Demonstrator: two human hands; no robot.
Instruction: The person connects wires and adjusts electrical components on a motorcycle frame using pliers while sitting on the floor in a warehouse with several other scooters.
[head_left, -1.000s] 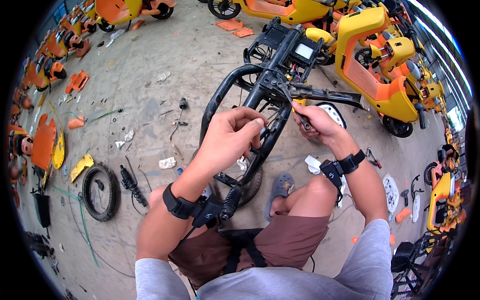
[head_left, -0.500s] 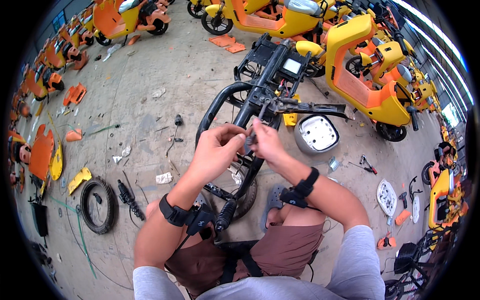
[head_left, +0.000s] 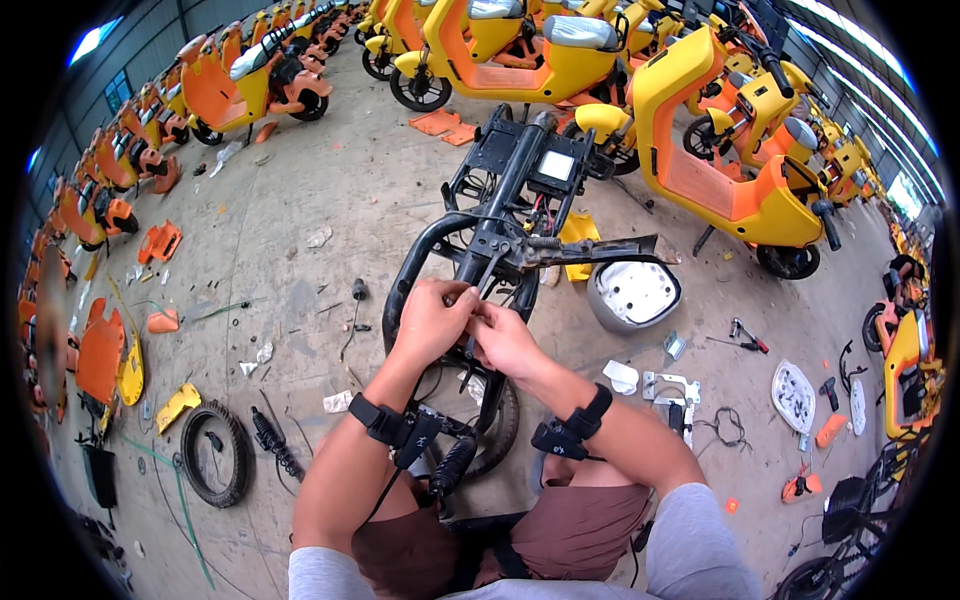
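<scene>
A stripped black scooter frame stands on the floor in front of me, its bare tubes running away from my knees. My left hand is closed in a pinch over the frame's middle. Against its fingertips, my right hand is closed too. Whatever the fingers hold is small and hidden between them. A thin grey metal rod slants from a bracket on the frame down to my fingertips; I cannot tell whether they grip it. Below the hands sits a black shock absorber.
Yellow and orange scooters stand in rows at the back and right. A grey-white shell lies right of the frame. A loose tyre and another shock absorber are on the left; pliers lie to the right.
My view has tilted up, showing more of the rows behind. Both hands have drawn closer together, and the dark piece seen at my right fingers is now hidden.
</scene>
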